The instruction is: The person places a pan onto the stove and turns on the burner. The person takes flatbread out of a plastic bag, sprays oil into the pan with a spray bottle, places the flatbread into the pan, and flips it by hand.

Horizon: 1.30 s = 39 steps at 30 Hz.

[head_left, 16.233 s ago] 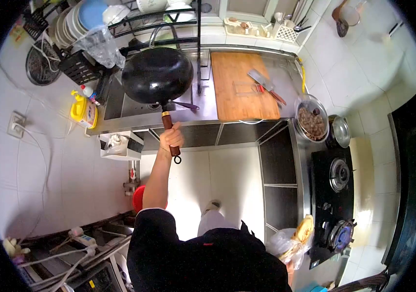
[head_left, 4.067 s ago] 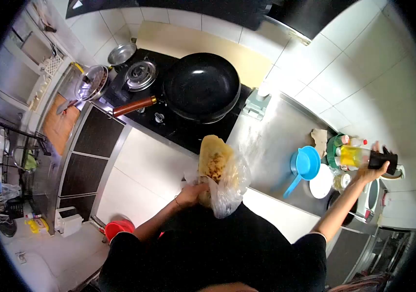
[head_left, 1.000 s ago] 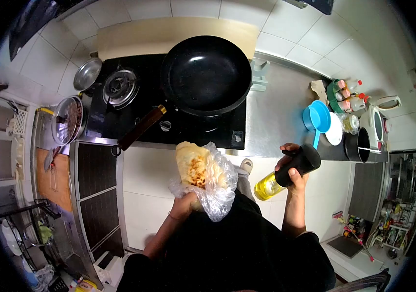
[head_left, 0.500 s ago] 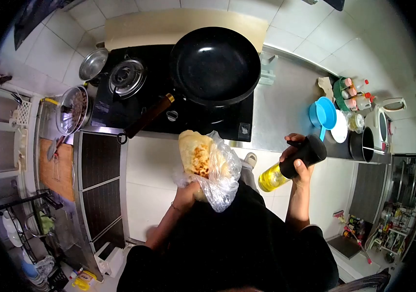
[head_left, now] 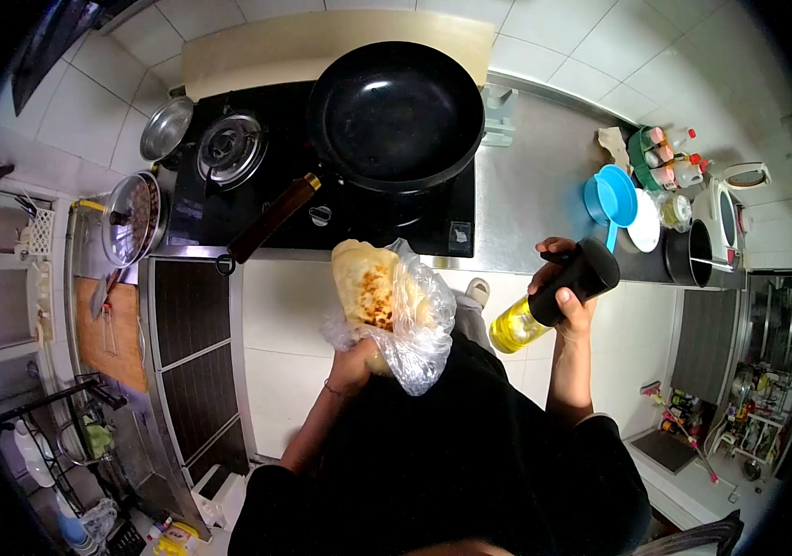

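Observation:
My left hand (head_left: pixel 355 365) is closed around a browned flatbread (head_left: pixel 362 285) that sticks partly out of a clear plastic bag (head_left: pixel 419 324). The bag hides most of those fingers. At my right, an oil bottle (head_left: pixel 518 326) with yellow oil and a black top is tilted, its base pointing down and left. My right hand (head_left: pixel 574 310) wraps round the black part, thumb in front. Beyond both hands a black wok (head_left: pixel 396 120) sits on the stove, its inside bare, its wooden handle (head_left: pixel 271 222) pointing toward the lower left.
The black gas stove (head_left: pixel 183 208) has a second burner (head_left: pixel 232 151) on the left. A lidded pan (head_left: pixel 133 221) stands beside it. On the right counter are a blue ladle-like scoop (head_left: pixel 613 196), a white plate (head_left: pixel 644 222), a black pot (head_left: pixel 688 255) and several bottles (head_left: pixel 678 157).
The view has shifted slightly, so the stove and wok appear a little further left and up. Both hands keep the same holds on the flatbread and the oil bottle.

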Available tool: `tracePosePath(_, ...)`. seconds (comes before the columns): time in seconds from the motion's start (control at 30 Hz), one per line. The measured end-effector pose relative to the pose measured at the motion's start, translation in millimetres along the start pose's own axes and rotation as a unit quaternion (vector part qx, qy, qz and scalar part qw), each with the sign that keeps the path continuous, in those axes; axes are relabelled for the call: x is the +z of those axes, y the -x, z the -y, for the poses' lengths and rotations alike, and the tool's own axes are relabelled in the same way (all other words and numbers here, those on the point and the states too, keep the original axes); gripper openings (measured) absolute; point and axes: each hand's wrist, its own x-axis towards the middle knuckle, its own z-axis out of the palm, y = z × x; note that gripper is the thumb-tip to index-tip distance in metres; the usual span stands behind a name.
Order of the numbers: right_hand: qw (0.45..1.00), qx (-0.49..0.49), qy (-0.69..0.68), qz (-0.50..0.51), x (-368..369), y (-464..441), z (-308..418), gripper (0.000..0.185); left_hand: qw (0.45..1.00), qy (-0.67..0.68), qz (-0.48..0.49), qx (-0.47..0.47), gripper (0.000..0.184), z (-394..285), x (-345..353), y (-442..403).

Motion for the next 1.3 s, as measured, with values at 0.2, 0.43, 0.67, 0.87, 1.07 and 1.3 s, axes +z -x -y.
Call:
tracePosePath(0.2,1.000,0.001,0.009,0.000,3,0,1,0.054,1.000,-0.003,0.011,-0.001,0.032,5,-8,0)
tracePosePath(0.43,1.000,0.006,0.027,0.001,-1,-1,2,0.056,0.999,-0.041,0.000,-0.001,0.029,0,1,1)
tracePosePath(0.67,1.000,0.006,0.023,0.010,1,-2,3,0.057,0.994,-0.110,-0.003,0.007,0.028,6,-10,1)
tracePosePath(0.87,1.000,0.003,0.020,0.018,2,-1,3,0.057,0.998,-0.060,-0.007,-0.006,0.026,7,-14,2)
tracePosePath(1.07,1.000,0.003,0.023,0.016,1,-2,4,0.056,0.927,-0.350,-0.018,0.137,0.026,-7,-27,-2)
tracePosePath(1.3,1.000,0.005,0.006,0.025,0,-1,2,0.055,0.945,-0.028,-0.103,0.309,0.053,-48,-87,-46)
